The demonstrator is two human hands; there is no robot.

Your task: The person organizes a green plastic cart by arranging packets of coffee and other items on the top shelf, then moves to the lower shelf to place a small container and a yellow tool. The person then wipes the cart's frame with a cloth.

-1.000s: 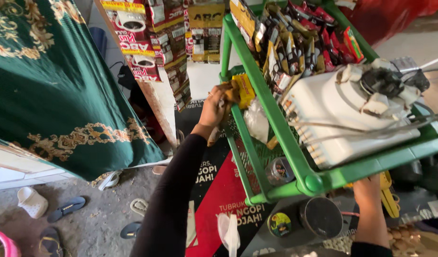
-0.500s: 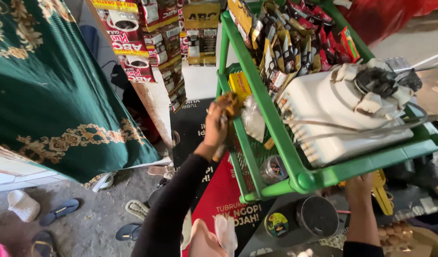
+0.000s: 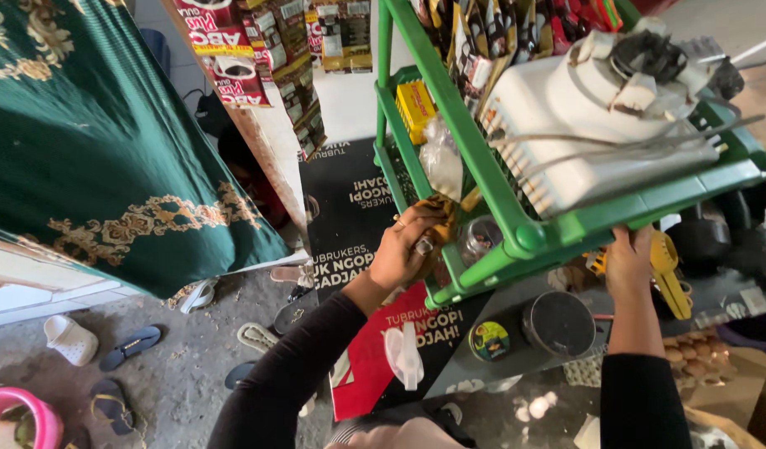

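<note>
Holding the green rack (image 3: 558,237) steady, right hand (image 3: 628,262) grip hidden, left hand (image 3: 408,249) should pinch the yellow packet (image 3: 437,208) firmly

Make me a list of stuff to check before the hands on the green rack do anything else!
1. Left hand grips the yellow packet on the lower shelf: ok, fingers curl around it.
2. Right hand steadies the green rack: ok, it touches the underside of the top shelf.
3. White machine sits flat on the top shelf: ok.
4. Small jar beside the left hand stays safe: cannot tell, it is very close to the fingers.
5. Clear bag hangs free of the hand: ok, apart.
</note>
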